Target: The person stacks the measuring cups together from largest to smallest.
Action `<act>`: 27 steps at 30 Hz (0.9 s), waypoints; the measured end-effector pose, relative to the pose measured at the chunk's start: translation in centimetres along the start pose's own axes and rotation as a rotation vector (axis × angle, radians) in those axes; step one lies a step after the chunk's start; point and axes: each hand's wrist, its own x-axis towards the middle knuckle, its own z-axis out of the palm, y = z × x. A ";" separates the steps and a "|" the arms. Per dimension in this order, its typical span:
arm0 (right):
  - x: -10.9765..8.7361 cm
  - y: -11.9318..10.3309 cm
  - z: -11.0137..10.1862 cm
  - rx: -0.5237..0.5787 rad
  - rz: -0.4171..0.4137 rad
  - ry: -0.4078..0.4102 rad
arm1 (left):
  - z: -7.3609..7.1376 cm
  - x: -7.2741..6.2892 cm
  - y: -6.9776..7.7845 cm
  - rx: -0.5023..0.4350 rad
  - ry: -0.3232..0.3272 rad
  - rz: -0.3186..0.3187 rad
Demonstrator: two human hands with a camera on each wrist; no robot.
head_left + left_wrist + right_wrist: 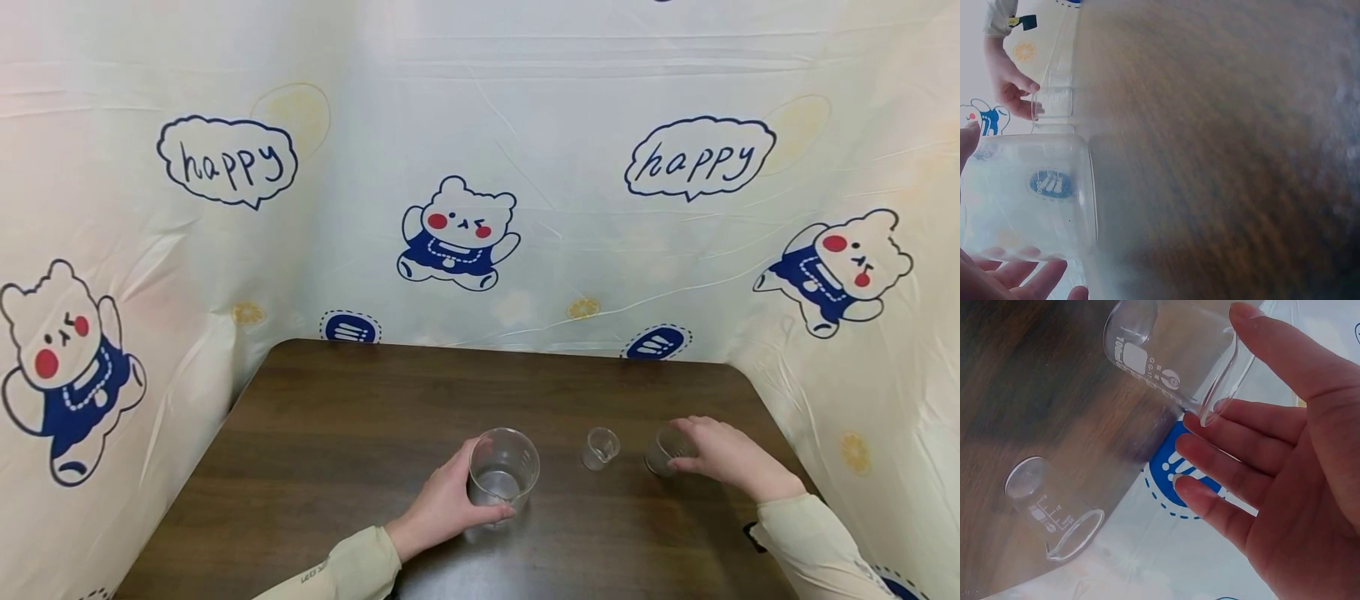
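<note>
Fingers and thumb of my left hand [438, 504] curl around the side of a large clear glass beaker [519, 467], which stands upright on the table. Close up in the left wrist view, that beaker [1029, 200] fills the lower left, its wall between thumb and fingers. Over at the right, my right hand [723, 456] holds a 100 ml glass beaker [660, 454] near its rim, thumb on one side and fingers on the other. White markings show on this beaker [1160, 356] in the right wrist view. Between the two stands a small spouted beaker [599, 450], touched by neither hand.
The dark wooden table [337, 417] has rounded far corners. A pale curtain [562, 242] printed with bears and "happy" bubbles surrounds it at the back and sides. Near the right sleeve [813, 533] lies a small black object [753, 537].
</note>
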 end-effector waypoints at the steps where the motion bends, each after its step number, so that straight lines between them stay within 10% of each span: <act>1: 0.0 0.0 0.0 -0.001 -0.001 0.000 | 0.0 0.0 0.0 -0.002 -0.001 -0.001; 27: -0.1 0.0 0.2 -0.083 -0.104 0.103 | 0.1 0.0 0.0 0.001 0.006 0.004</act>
